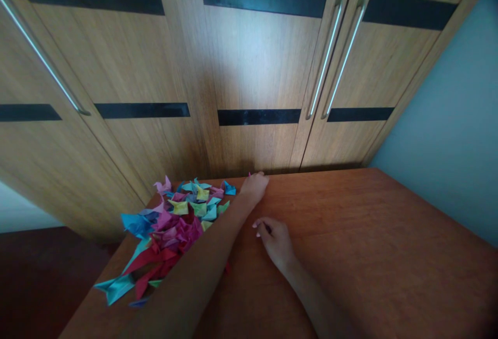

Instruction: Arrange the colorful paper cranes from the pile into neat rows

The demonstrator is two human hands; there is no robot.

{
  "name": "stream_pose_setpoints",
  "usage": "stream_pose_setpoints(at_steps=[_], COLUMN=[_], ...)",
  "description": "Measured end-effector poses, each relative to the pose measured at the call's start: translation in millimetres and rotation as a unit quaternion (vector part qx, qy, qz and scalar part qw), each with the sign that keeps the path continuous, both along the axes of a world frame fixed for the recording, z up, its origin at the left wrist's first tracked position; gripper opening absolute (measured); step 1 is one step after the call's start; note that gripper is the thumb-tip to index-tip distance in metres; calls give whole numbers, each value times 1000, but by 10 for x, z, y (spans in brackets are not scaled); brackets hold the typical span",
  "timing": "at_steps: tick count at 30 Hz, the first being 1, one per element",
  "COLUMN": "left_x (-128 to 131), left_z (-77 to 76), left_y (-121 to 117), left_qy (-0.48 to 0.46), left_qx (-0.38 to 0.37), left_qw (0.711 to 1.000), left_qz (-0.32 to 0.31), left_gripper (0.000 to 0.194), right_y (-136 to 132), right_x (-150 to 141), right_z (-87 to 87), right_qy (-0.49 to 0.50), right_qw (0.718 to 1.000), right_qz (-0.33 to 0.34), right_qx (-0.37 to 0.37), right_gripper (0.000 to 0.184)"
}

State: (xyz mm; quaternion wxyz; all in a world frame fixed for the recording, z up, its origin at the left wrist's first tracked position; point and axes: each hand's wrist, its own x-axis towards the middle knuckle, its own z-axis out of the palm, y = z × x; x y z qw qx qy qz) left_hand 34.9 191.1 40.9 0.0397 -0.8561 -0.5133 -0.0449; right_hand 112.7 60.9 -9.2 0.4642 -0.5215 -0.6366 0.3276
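Folded paper pieces (pixel 181 232) lie in a loose heap on the tabletop (pixel 350 235), and the heap marks the places that follow. Largest is the wood-grain cabinet (pixel 155 59), standing behind the heap and reaching well to both sides of it. The reddish-brown tabletop carries the heap and stretches out bare to its right. A pale blue wall (pixel 451 121) rises far to the right of the heap, and dark floor (pixel 50 277) shows to its left, below the tabletop.

The left forearm (pixel 206 256) crosses in front of the heap's right side and hides part of it. The right forearm (pixel 315 292) comes up well to the right of the heap. Black strips (pixel 259 117) and long metal handles (pixel 324 59) sit on the cabinet beyond the heap.

The right hand (pixel 278 240) is to the right of the heap, its grip loosely curled with a gap between thumb and fingers. The left hand (pixel 254 186) is just beside the heap's far right corner, near the tabletop's back edge. A tiny pink tip (pixel 249 174) shows by it; whether its grip is closed on that, I cannot tell.

Smallest are single pieces in the heap: turquoise (pixel 116 288) at its near left, crimson (pixel 159 261) toward its front, yellow (pixel 202 194) toward its back.
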Motion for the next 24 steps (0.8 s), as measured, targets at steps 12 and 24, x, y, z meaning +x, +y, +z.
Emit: stream_pose_setpoints(at_steps=[12, 24], left_x=[-177, -957], left_z=[151, 392], left_y=[-13, -68], left_qy=[-33, -1], left_qx=[22, 35], left_qw=[999, 992], left_qz=[16, 119], left_gripper=[27, 23], right_y=[8, 3], right_x=[7, 3], right_z=[-15, -66], right_qy=[4, -7], right_qw=[1000, 1000], right_qz=[9, 17], right_qx=[6, 13], right_gripper=[25, 25])
